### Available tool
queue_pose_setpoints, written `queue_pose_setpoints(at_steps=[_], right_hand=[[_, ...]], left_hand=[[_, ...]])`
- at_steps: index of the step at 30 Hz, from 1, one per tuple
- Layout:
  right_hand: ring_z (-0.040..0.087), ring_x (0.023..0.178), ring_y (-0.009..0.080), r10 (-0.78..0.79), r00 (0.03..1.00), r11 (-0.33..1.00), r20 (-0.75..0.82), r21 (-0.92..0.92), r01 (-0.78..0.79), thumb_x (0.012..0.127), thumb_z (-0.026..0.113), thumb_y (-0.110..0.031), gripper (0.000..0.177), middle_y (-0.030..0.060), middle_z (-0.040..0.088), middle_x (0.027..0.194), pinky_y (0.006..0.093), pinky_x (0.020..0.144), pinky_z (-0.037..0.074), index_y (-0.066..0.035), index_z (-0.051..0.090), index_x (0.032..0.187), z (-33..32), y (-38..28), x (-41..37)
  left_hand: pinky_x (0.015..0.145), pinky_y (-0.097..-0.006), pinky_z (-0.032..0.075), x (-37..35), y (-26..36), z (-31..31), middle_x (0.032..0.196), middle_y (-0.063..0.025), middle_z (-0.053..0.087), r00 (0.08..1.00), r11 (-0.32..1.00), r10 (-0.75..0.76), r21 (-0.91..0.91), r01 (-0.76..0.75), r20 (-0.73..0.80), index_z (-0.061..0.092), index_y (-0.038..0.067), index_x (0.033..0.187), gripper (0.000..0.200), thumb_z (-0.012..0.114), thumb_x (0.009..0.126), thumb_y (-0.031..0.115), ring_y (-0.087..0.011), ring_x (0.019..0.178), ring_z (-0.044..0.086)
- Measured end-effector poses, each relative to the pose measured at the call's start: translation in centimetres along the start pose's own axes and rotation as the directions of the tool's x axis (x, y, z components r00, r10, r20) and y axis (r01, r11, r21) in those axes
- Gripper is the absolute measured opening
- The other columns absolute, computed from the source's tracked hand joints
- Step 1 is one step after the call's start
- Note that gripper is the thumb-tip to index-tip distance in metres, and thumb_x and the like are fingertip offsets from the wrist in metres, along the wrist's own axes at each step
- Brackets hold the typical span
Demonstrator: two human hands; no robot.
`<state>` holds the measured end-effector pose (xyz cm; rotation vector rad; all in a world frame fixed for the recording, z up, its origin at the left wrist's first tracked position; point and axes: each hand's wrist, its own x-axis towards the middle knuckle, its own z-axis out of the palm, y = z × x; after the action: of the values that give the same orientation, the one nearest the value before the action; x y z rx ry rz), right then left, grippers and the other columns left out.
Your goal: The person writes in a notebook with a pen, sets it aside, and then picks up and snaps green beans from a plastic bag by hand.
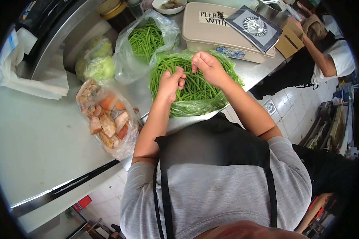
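My left hand (pixel 171 84) and my right hand (pixel 210 70) are held close together above a wide, open plastic bag full of green beans (pixel 195 91). The fingers of both hands are curled into a pinch. Whatever they hold, if anything, is too small to make out against the beans. Just behind my left hand stands a second clear plastic bag (pixel 172 32) with more green beans (pixel 145 42) inside. Both bags rest on the metal worktop (pixel 251 73).
To the left lie a bag of orange-brown chunks (pixel 109 121) and a bag of pale green vegetables (pixel 99 67). A beige lidded box (pixel 203 30) with a dark booklet (pixel 254 28) sits behind. A cardboard box (pixel 290 40) and another person (pixel 327 55) are at the right.
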<state>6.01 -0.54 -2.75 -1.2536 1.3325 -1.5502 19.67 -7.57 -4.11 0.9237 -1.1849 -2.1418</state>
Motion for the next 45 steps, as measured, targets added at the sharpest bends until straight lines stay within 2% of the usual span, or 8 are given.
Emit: queue_pose_setpoints(at_steps=[7, 10, 13, 24, 31, 37, 40, 45], right_hand=[[0.058, 0.076, 0.0275, 0.594, 0.804, 0.174, 0.014, -0.978, -0.111, 0.072, 0.052, -0.026, 0.024, 0.0143, 0.059, 0.078, 0.0377, 0.065, 0.045, -0.003, 0.059, 0.075, 0.4, 1.1, -1.9], [0.058, 0.078, 0.0259, 0.562, 0.826, 0.16, -0.041, -0.974, -0.158, 0.07, 0.053, -0.025, 0.025, 0.0132, 0.059, 0.079, 0.0358, 0.068, 0.046, -0.004, 0.06, 0.081, 0.4, 2.4, -2.1], [0.058, 0.074, 0.0253, 0.276, 0.958, 0.143, -0.077, -0.983, -0.12, 0.07, 0.054, -0.023, 0.021, 0.0121, 0.058, 0.078, 0.0364, 0.065, 0.045, -0.005, 0.059, 0.079, -0.1, 1.5, -2.5], [0.056, 0.071, 0.023, -0.096, 0.988, 0.05, 0.119, -0.991, 0.124, 0.072, 0.056, -0.023, 0.017, 0.0074, 0.057, 0.072, 0.0351, 0.064, 0.042, -0.007, 0.055, 0.07, -2.3, -2.3, -1.1], [0.052, 0.06, 0.0182, -0.173, 0.985, 0.902, 0.017, -0.4, 0.165, 0.081, 0.048, -0.021, 0.022, 0.0073, 0.052, 0.061, 0.0295, 0.056, 0.041, -0.004, 0.051, 0.067, -1.6, -3.1, -0.6], [0.047, 0.057, 0.0113, -0.012, 0.988, 0.974, -0.151, 0.222, 0.045, 0.081, 0.048, -0.019, 0.021, 0.0058, 0.049, 0.058, 0.0274, 0.054, 0.039, -0.002, 0.05, 0.068, -0.9, -2.1, -0.2], [0.047, 0.056, 0.0126, 0.108, 0.993, 0.836, -0.043, -0.537, -0.114, 0.08, 0.05, -0.02, 0.022, 0.0073, 0.047, 0.057, 0.0283, 0.052, 0.039, -0.001, 0.05, 0.069, -1.3, -1.2, -1.0], [0.047, 0.054, 0.0107, -0.098, 0.994, 0.853, -0.04, -0.517, 0.064, 0.081, 0.051, -0.02, 0.02, 0.0036, 0.048, 0.057, 0.0264, 0.052, 0.039, -0.003, 0.051, 0.072, -0.7, 1.5, -1.5]], left_hand=[[0.043, -0.0226, 0.034, 0.6, -0.1, -2.4, 0.064, -0.0026, 0.047, 0.985, 0.999, 0.028, -0.036, -0.034, -0.168, 0.043, 0.008, 0.072, 0.023, 0.047, 0.084, 0.027, -0.0116, 0.053, 0.045], [0.049, -0.025, 0.039, 0.7, -1.1, -2.2, 0.07, -0.005, 0.052, 0.99, 0.982, 0.111, 0.164, -0.094, -0.091, 0.051, 0.005, 0.079, 0.02, 0.049, 0.083, 0.025, -0.0144, 0.057, 0.05], [0.06, -0.0283, 0.043, 0.4, -1.6, -0.5, 0.081, -0.0093, 0.057, 0.858, 0.509, 0.504, 0.77, -0.384, 0.095, 0.055, 0.001, 0.09, 0.022, 0.052, 0.081, 0.021, -0.0193, 0.065, 0.054], [0.064, -0.0395, 0.043, 1.0, -0.1, 2.7, 0.085, -0.0129, 0.057, 0.797, 0.023, 0.461, 0.893, -0.45, 0.39, 0.055, 0.004, 0.086, 0.016, 0.053, 0.071, 0.008, -0.0317, 0.074, 0.054], [0.048, -0.0237, 0.037, -0.2, 2.1, 2.6, 0.071, -0.0036, 0.055, 0.916, 0.739, 0.264, 0.547, -0.393, 0.301, 0.054, 0.004, 0.086, 0.014, 0.048, 0.081, 0.016, -0.0116, 0.054, 0.047], [0.045, -0.0202, 0.033, 0.0, 2.0, 2.6, 0.071, -0.004, 0.053, 0.96, 0.952, 0.247, 0.153, -0.266, 0.133, 0.049, 0.003, 0.088, 0.015, 0.044, 0.085, 0.017, -0.0077, 0.05, 0.041], [0.044, -0.0209, 0.034, 0.2, 2.5, 1.9, 0.073, -0.0061, 0.052, 0.95, 0.95, 0.312, -0.024, -0.312, 0.008, 0.049, 0.003, 0.087, 0.014, 0.042, 0.086, 0.015, -0.008, 0.05, 0.041], [0.045, -0.0213, 0.034, 0.2, 3.0, 1.6, 0.075, -0.0075, 0.053, 0.937, 0.926, 0.348, -0.145, -0.348, -0.021, 0.047, 0.004, 0.086, 0.012, 0.042, 0.086, 0.015, -0.0098, 0.053, 0.043]])
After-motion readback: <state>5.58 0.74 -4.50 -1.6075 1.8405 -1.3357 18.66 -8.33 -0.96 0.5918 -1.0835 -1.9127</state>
